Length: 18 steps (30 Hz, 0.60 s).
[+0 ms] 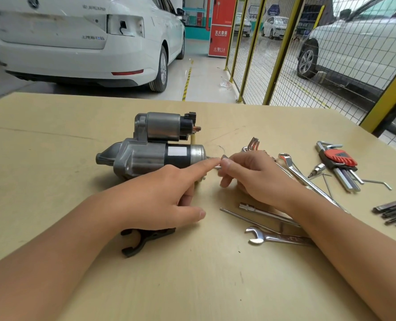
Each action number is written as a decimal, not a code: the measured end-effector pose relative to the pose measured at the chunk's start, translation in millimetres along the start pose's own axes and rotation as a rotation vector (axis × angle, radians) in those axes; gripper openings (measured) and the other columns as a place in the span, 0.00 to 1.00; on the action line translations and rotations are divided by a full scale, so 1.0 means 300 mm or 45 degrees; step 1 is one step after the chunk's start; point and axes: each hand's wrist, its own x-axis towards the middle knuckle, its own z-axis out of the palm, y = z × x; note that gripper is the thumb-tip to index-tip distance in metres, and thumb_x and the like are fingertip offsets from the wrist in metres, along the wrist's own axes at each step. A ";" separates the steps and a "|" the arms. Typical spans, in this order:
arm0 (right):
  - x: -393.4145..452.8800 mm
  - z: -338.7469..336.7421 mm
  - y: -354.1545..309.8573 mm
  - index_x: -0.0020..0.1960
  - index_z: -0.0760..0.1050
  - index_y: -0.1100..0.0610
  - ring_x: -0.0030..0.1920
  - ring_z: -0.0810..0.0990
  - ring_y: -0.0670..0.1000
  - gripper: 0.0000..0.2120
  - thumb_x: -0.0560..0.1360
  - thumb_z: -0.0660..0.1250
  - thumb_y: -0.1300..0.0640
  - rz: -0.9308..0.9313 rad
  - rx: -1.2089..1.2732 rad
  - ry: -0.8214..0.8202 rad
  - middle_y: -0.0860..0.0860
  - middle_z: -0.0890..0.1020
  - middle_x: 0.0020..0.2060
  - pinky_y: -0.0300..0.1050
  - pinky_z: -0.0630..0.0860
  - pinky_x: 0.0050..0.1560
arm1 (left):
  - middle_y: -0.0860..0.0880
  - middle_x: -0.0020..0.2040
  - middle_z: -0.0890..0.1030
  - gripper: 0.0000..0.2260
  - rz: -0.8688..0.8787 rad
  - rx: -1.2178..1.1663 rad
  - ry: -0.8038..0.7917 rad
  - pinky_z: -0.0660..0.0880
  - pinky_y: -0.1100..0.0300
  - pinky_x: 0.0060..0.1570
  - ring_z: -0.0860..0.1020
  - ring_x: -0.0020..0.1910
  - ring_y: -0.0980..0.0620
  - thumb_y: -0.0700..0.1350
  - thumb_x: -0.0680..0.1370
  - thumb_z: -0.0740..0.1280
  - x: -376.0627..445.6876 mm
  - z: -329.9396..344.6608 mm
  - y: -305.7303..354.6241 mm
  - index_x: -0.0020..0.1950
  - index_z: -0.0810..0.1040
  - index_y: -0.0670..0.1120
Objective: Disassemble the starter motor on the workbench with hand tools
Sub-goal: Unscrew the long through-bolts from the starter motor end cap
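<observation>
The grey starter motor (150,149) lies on its side on the workbench (41,181), its solenoid on the far side and its silver end cap pointing right. My left hand (164,200) has its index finger stretched out to the end cap, its other fingers curled under. My right hand (252,174) pinches a small metal tool (223,157) at the end cap, right beside my left fingertip. What kind of tool it is cannot be made out.
Two long bolts (257,215) and an open-end wrench (273,237) lie under my right forearm. A black plastic fork (143,242) sits below my left hand. A combination wrench (301,174), a hex key set (340,163) and screwdrivers (393,210) lie to the right. Yellow mesh fence (308,54) beyond.
</observation>
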 end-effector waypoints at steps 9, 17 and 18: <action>0.002 -0.004 0.007 0.44 0.82 0.56 0.34 0.76 0.47 0.04 0.72 0.77 0.60 -0.084 0.073 0.091 0.54 0.83 0.35 0.44 0.73 0.37 | 0.57 0.43 0.79 0.39 0.006 0.065 -0.011 0.79 0.55 0.42 0.79 0.41 0.58 0.58 0.78 0.70 0.003 0.005 -0.005 0.79 0.48 0.74; 0.004 -0.009 -0.003 0.46 0.84 0.57 0.29 0.72 0.46 0.15 0.78 0.64 0.47 0.095 0.150 -0.062 0.55 0.86 0.39 0.35 0.66 0.28 | 0.58 0.43 0.80 0.40 -0.020 0.053 0.007 0.78 0.58 0.39 0.80 0.40 0.59 0.58 0.78 0.71 0.006 0.008 -0.009 0.80 0.48 0.72; 0.005 -0.010 -0.002 0.45 0.83 0.57 0.30 0.73 0.46 0.17 0.80 0.63 0.46 0.102 0.147 -0.050 0.55 0.86 0.38 0.36 0.67 0.28 | 0.59 0.43 0.80 0.41 -0.031 0.052 0.009 0.77 0.61 0.38 0.80 0.39 0.60 0.58 0.77 0.71 0.008 0.008 -0.011 0.80 0.48 0.70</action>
